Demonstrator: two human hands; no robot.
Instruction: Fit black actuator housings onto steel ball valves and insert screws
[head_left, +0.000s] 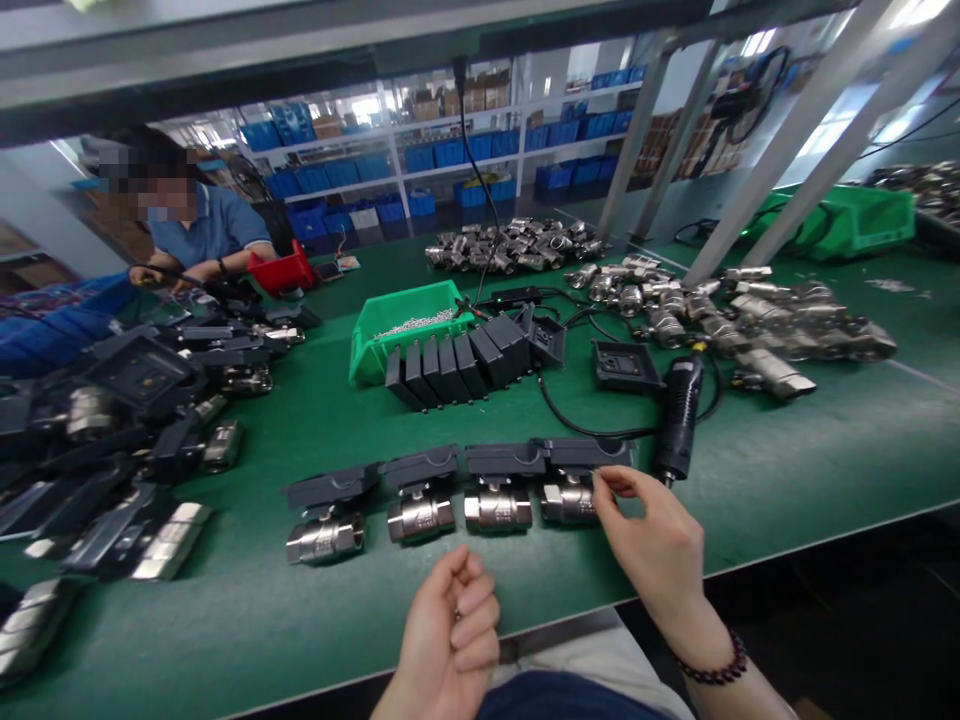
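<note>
Far left pile: a heap of valves with black housings (112, 440) lies on your green counter (825, 470), well apart from your hands.
Co-worker: a person in a blue shirt (206, 228) works at the far left end.
Row in front of you: four steel valves (420, 495) stand side by side, each with a black cover on top.
Your left hand (450, 640): fingers curled nearly shut at the counter's near edge; something small seems to sit inside, but you cannot tell what.
Your right hand (656, 545): thumb and forefinger pinch at the rightmost valve (568, 490), touching its cover's corner.
Electric screwdriver (679, 420): lies just beside that valve, unheld.
Progress: covers look seated on all four; fastening appears still to do.
Right: bare steel valve bodies (750, 320) wait uncovered.
</note>
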